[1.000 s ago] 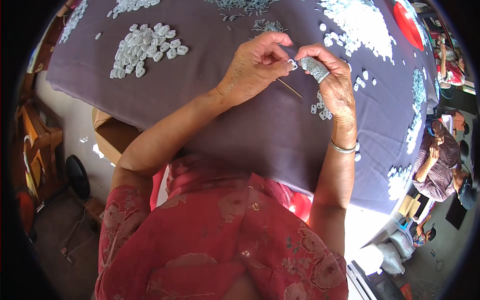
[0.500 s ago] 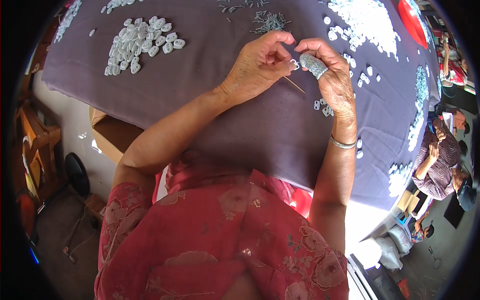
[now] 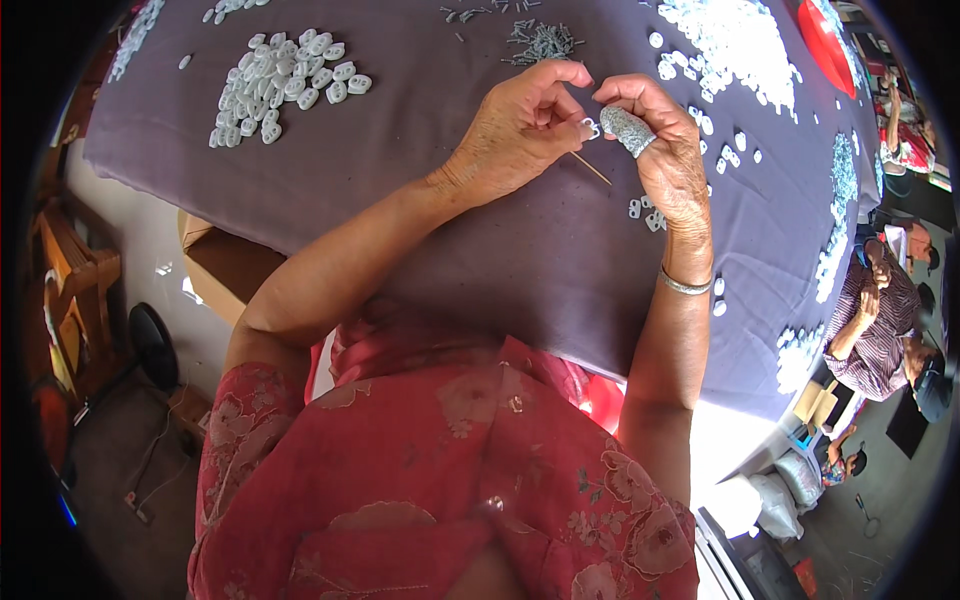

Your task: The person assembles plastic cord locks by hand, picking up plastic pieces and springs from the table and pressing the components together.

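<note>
My left hand [image 3: 520,125] is closed, pinching a small white plastic piece [image 3: 592,129] between thumb and fingertips. Close beside it, my right hand [image 3: 665,145] has its fingers curled and a grey speckled cover [image 3: 628,131] over the thumb. That thumb reaches the white piece; whatever the right fingers hold is hidden. Below the fingertips a thin wooden stick [image 3: 592,169] slants down to the right, and I cannot tell whether it is held or lying on the cloth. Beyond the hands lies a heap of small grey screw-like pins [image 3: 541,43].
White oval pieces [image 3: 285,80] are heaped at the left of the dark tablecloth [image 3: 400,265]. A bigger, brightly lit white pile [image 3: 735,50] and a red bowl [image 3: 828,50] are at far right. Loose white pieces [image 3: 648,213] lie by my right wrist. Another person [image 3: 875,315] sits at right.
Both hands keep nearly the same position and hold. Only a very slight shift of the fingers and the view shows.
</note>
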A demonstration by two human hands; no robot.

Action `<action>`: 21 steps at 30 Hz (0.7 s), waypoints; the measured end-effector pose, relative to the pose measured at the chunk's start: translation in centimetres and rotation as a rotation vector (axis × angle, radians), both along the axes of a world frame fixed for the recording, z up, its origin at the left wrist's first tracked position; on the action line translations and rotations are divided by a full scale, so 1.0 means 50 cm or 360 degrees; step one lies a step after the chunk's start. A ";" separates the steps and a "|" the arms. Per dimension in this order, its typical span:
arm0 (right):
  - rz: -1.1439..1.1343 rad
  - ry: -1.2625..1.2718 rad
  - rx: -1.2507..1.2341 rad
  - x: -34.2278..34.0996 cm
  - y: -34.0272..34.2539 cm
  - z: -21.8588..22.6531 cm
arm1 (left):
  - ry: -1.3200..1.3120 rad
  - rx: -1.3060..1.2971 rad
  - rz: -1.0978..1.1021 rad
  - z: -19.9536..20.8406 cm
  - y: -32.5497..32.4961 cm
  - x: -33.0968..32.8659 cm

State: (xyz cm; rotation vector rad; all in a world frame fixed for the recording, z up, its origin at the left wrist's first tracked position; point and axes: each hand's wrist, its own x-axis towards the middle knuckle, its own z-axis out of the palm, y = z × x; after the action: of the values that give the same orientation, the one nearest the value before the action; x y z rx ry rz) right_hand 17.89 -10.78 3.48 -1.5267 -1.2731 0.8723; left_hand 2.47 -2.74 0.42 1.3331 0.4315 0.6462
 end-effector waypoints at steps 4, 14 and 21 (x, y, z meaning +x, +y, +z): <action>0.0000 0.0044 0.0050 -0.002 0.001 0.000 | -0.0022 -0.0005 -0.0011 -0.004 0.001 0.001; 0.0001 0.0008 0.0025 -0.005 -0.002 0.002 | -0.0012 0.0003 -0.0003 -0.003 0.000 0.000; 0.0008 0.0055 0.0022 -0.001 -0.003 0.001 | -0.0051 0.0013 -0.0019 -0.004 -0.001 0.001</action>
State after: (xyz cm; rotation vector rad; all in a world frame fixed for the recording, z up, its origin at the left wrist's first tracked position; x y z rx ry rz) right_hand 17.85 -10.94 3.54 -1.4920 -1.2564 0.8874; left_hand 2.50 -2.77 0.21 1.3308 0.3952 0.6593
